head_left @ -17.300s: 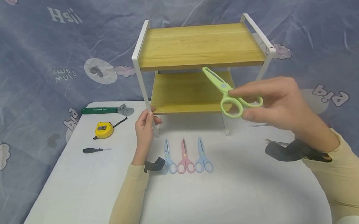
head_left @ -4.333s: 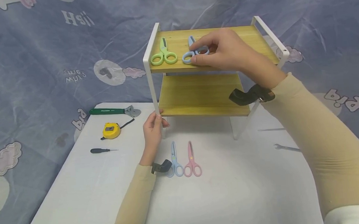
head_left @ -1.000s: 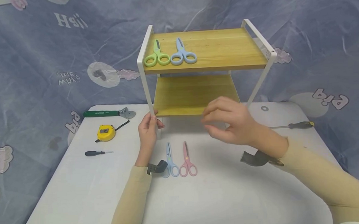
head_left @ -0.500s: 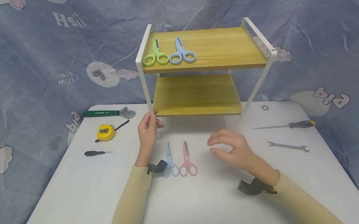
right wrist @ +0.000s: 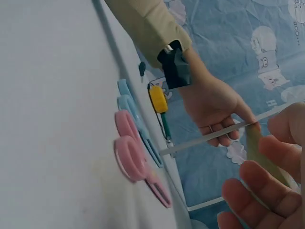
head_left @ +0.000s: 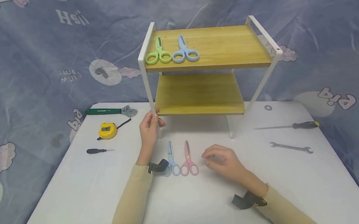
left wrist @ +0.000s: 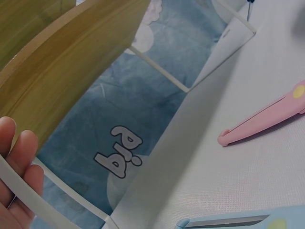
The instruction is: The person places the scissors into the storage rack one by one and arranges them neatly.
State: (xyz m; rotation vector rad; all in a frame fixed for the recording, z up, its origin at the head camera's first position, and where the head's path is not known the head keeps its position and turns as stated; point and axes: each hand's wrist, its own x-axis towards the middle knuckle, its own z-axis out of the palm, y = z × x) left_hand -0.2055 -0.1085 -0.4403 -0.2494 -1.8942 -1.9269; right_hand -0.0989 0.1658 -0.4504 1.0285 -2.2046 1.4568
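A white-framed rack (head_left: 144, 64) with two wooden shelves stands at the back of the table. Green scissors (head_left: 157, 54) and blue scissors (head_left: 185, 53) lie side by side on the left of its top shelf. On the table in front lie light blue scissors (head_left: 171, 160) and pink scissors (head_left: 188, 160), blades pointing at the rack. My left hand (head_left: 152, 122) grips the rack's front left leg (left wrist: 29, 196). My right hand (head_left: 211, 157) hovers low just right of the pink scissors (right wrist: 136, 160), fingers loosely curled and holding nothing.
Left of the rack lie a green-handled wrench (head_left: 110, 111), a yellow tape measure (head_left: 107, 130) and a small black screwdriver (head_left: 97, 150). On the right are a long screwdriver (head_left: 290, 126), a spanner (head_left: 291, 147) and a small washer (head_left: 268, 107).
My right hand has come down from in front of the lower shelf to the table and moved left toward the pink scissors. My left hand has stayed on the rack leg.
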